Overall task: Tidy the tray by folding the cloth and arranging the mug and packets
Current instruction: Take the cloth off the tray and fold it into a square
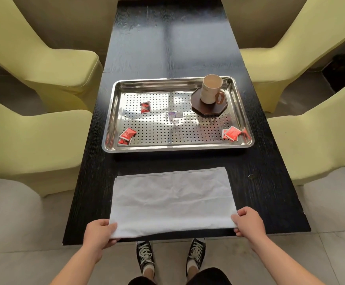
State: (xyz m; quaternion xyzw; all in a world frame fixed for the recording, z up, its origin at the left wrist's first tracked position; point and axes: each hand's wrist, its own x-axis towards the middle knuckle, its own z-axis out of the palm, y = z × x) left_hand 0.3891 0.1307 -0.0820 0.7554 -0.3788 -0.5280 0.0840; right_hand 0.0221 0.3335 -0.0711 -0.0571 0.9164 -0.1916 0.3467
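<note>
A white cloth (172, 200) lies flat on the near part of the black table, folded into a wide rectangle. My left hand (99, 233) pinches its near left corner and my right hand (247, 223) pinches its near right corner. Beyond it stands a steel perforated tray (114, 112). In the tray's far right corner a cream mug (209, 89) with a brown handle stands on a dark octagonal coaster (203, 109). Red packets lie scattered: one at mid left (145, 107), a pair at the near left (127, 135), a pair at the near right (232, 133). A small bluish packet (175, 114) lies in the middle.
The black table (167, 48) runs away from me between yellow-green covered chairs on the left (44, 58) and right (301, 58). My sneakers (144, 256) show on the pale tiled floor below the table's near edge.
</note>
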